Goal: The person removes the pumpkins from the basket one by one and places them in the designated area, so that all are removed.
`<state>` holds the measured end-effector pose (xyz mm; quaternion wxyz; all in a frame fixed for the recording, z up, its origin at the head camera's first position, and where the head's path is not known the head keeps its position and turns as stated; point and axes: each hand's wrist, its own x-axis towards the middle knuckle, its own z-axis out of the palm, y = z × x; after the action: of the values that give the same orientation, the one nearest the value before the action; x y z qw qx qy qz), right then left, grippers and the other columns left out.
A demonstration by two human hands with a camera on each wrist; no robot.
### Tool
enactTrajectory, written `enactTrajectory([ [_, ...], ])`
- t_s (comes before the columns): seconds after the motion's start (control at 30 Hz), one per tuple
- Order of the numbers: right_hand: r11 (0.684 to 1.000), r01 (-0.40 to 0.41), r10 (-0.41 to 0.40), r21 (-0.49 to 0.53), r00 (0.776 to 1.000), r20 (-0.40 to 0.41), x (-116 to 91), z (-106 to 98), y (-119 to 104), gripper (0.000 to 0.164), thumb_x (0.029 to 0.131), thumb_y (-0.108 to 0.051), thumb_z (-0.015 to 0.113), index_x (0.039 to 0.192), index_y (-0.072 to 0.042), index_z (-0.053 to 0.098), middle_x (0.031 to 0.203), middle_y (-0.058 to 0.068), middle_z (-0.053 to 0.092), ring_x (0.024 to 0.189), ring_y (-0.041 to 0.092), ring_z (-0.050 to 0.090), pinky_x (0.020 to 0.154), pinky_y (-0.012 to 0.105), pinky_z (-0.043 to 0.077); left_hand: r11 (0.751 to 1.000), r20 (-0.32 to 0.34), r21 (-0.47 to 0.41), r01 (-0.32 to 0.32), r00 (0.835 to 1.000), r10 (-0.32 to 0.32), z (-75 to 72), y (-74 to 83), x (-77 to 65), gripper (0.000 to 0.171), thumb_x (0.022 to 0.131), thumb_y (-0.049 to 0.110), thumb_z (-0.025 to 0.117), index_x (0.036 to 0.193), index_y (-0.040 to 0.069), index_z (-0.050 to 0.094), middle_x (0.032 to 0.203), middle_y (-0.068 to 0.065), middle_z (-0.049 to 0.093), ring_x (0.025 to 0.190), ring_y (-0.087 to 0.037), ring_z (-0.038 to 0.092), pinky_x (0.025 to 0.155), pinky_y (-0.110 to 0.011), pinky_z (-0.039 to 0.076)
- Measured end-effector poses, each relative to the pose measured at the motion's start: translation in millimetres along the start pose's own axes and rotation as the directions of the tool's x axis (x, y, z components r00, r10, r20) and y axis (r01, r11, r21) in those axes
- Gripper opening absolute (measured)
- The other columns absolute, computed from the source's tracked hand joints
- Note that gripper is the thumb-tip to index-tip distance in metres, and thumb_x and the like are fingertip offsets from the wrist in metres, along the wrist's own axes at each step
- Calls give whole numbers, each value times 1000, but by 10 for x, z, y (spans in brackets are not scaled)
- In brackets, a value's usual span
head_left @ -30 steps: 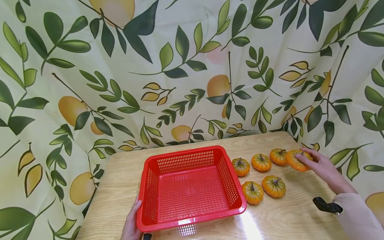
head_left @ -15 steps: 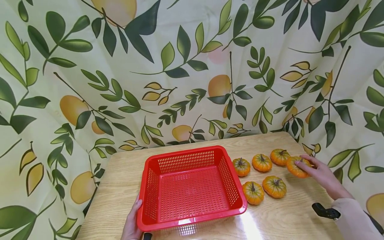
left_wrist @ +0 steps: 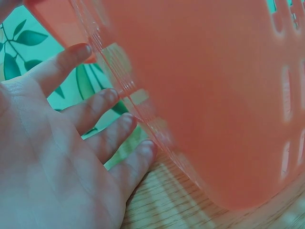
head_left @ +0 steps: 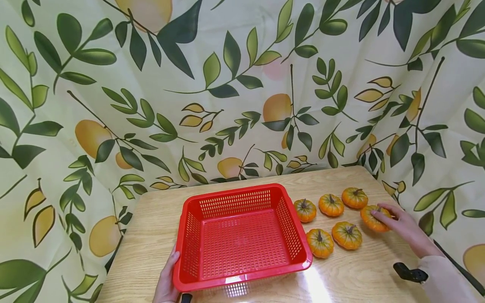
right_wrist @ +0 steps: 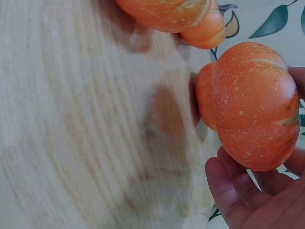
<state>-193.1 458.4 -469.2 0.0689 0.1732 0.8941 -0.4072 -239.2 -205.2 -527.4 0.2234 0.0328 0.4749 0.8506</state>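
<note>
A red plastic basket (head_left: 242, 248) with perforated walls sits on the wooden table. At its left side is my left hand (head_left: 167, 277). In the left wrist view, the straight fingers (left_wrist: 133, 157) of that hand touch the basket's outer side with their tips. My right hand (head_left: 407, 229) holds a small orange pumpkin (head_left: 373, 219) at the right of the table, thumb on one side and fingers on the other. In the right wrist view the held pumpkin (right_wrist: 255, 107) looks raised, with a shadow on the wood below; part of another pumpkin (right_wrist: 206, 95) shows behind it.
Several small pumpkins (head_left: 346, 235) stand in two rough rows right of the basket, the nearest ones close to its rim. A leaf-patterned cloth (head_left: 242, 84) hangs behind and beside the table (head_left: 151, 223). A black strap end (head_left: 409, 272) sticks out at the right wrist.
My right hand has moved the pumpkin slightly toward me and to the left, away from the back-right pumpkin. The left hand and basket have stayed nearly still.
</note>
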Motion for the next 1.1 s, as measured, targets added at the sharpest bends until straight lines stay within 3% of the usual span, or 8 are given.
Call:
enactTrajectory([
  [0.3,1000,-8,7,-4,1000,-10,21,43,93,90,102,-58,44,156,10,17,156,45,10,139,67,16,104,76,26,998,-89,21,54,995,-52,13,-1,4,31,106,45,34,135,55,41,129,21,62,119,-4,59,102,-27,49],
  [0.67,1000,-27,27,-5,999,32,16,59,159,94,103,-58,43,155,13,10,154,48,8,138,67,15,105,77,25,999,-79,16,47,996,-45,10,3,9,28,106,44,35,126,58,49,129,21,63,119,-5,60,102,-28,50],
  [1.0,997,-73,72,26,996,44,49,87,179,96,102,-59,44,156,12,9,156,46,4,140,66,12,107,77,22,1000,-11,9,4,1000,-4,-6,-3,2,34,107,41,32,127,59,52,130,19,63,119,-5,60,102,-28,50],
  [1.1,997,-80,79,22,996,48,57,94,193,96,102,-59,44,156,12,9,155,47,5,139,66,13,107,77,23,1000,-22,21,10,1000,-10,3,-1,2,34,107,41,32,132,58,48,130,20,62,119,-5,59,102,-28,49],
])
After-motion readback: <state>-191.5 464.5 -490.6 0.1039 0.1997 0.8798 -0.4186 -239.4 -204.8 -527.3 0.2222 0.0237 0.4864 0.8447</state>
